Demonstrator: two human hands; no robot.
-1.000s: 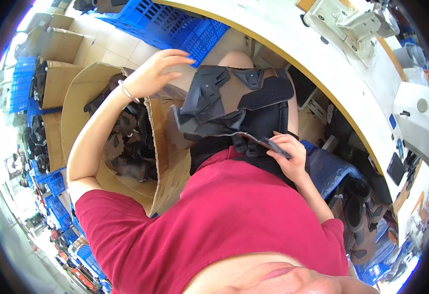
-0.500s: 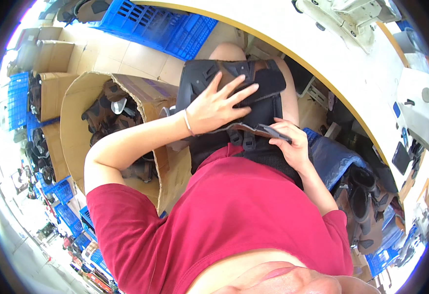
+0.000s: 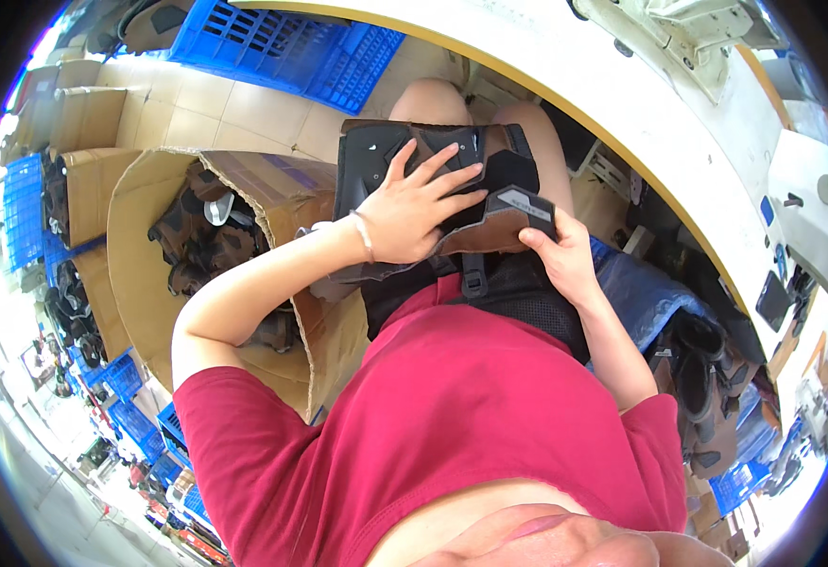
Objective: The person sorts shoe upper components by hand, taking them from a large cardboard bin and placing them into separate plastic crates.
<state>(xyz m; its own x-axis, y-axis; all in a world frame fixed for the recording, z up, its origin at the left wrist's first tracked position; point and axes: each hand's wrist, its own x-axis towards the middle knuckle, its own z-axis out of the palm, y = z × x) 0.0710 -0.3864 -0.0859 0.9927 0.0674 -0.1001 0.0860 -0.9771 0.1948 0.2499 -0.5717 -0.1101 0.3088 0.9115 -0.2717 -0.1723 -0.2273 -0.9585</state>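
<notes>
On my lap lies a flat black-and-brown shoe upper with a small light-edged label patch at its right end. My left hand rests flat across it, fingers spread and pointing up to the right. With thumb and fingers, my right hand pinches the upper's right end by the patch. More black and brown material sits beneath and beyond my left hand; whether it is the same piece or others stacked below I cannot tell. A black strap buckle shows just below the upper's near edge.
An open cardboard box at my left holds several brown-and-black uppers. A white table with a yellow edge curves past my knees. Blue crates stand on the floor ahead. Dark boots and blue plastic sheeting are at my right.
The upper's right end has been raised and turned, so its brown face and label patch now show. My right hand has moved slightly up with it; my left stays spread on top.
</notes>
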